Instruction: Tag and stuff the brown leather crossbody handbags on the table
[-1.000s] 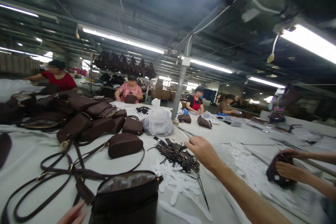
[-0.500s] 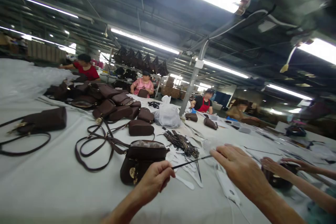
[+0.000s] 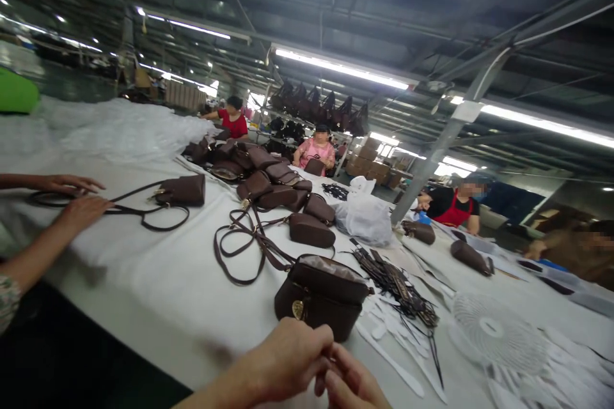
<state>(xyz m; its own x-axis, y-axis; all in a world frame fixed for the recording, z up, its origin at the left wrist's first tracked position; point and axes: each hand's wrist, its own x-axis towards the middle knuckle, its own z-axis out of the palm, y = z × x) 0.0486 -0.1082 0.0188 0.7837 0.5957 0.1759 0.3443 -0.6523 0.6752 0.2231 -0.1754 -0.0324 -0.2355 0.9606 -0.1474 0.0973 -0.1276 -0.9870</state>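
Observation:
My left hand point(image 3: 292, 354) is closed in a pinch just in front of a dark brown handbag point(image 3: 330, 294). My right hand point(image 3: 357, 383), its fingers bent and pressed together, meets the left at the fingertips. The black cord gripped by my left hand a moment earlier is hidden among the fingers now. What the right fingers pinch cannot be made out. The bag stands upright, with a round gold charm point(image 3: 298, 310) on its front and pale wrapping at its top. Its long strap point(image 3: 240, 249) lies looped to the left.
Brown bags point(image 3: 268, 172) are heaped behind. A bundle of dark straps point(image 3: 396, 278), white strips point(image 3: 393, 358) and a clear fan point(image 3: 499, 332) lie to the right. At left, a co-worker's hands point(image 3: 81, 204) touch another bag's strap. A post point(image 3: 425, 172) rises beyond a plastic bag point(image 3: 364, 220).
The view has swung left. My hands, earlier apart with the black cord stretched between them, have come together in front of the bag. A co-worker's hands have come into view at left.

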